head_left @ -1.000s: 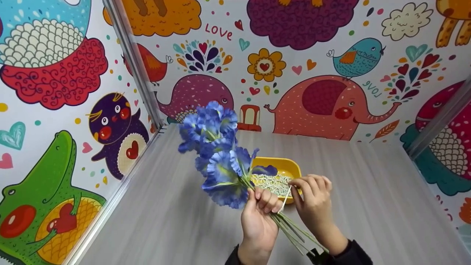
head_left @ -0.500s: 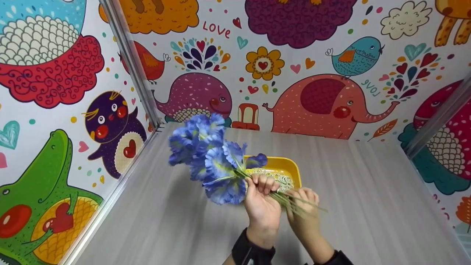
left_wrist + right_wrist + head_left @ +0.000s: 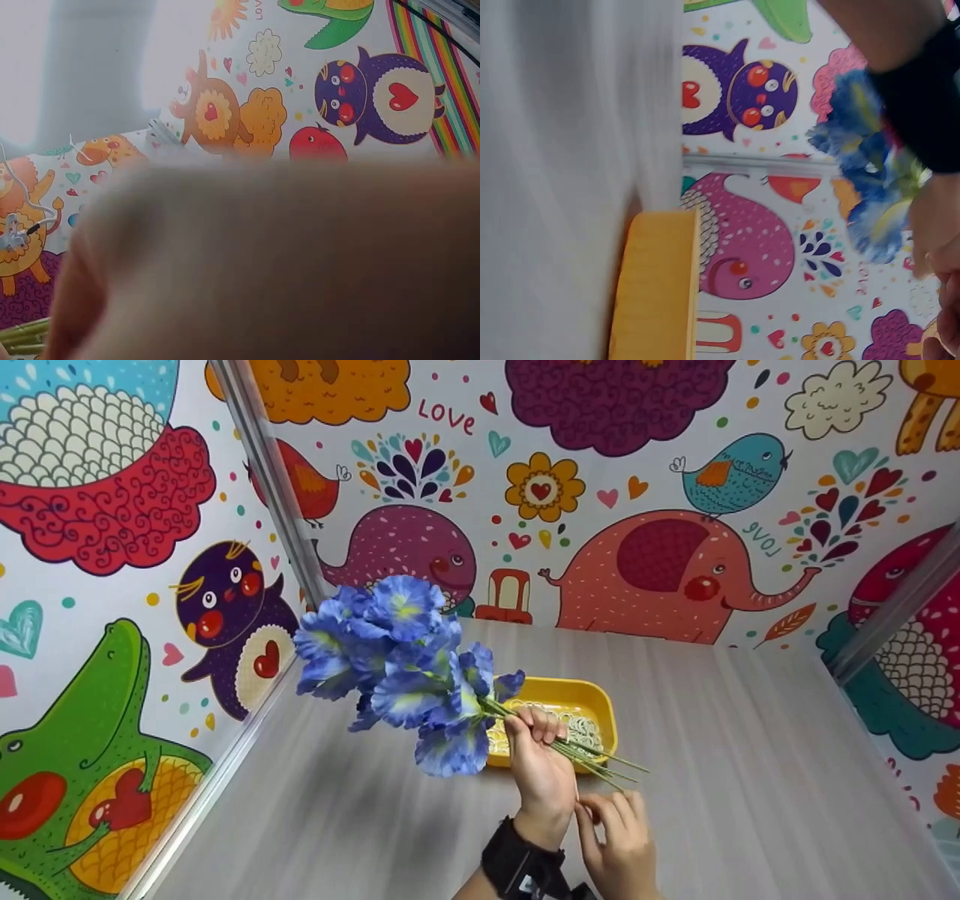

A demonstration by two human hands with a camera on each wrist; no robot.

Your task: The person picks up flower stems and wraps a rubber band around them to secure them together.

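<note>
1. Several blue irises [image 3: 405, 652] slant above the desk [image 3: 750, 780], blooms toward its far-left corner; my left hand [image 3: 544, 772] grips the stems [image 3: 581, 754], likely keeping them bunched.
2. My right hand [image 3: 622, 836] pinches a pale band [image 3: 577, 788], seemingly holding it taut.
3. Yellow tray [image 3: 607, 705] sits toward the far edge, probably for easy reach.

I log a booth, probably (edges cropped): cartoon-printed panels [image 3: 645, 450] left, far, right; metal posts [image 3: 260, 446]; wood-grain tabletop [image 3: 735, 765].

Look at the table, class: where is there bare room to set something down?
Free: the table right of the tray, towards the right wall; also the left front, between left wall and left hand. Crowded: the middle, where tray, flowers, stems and right hand bunch.
</note>
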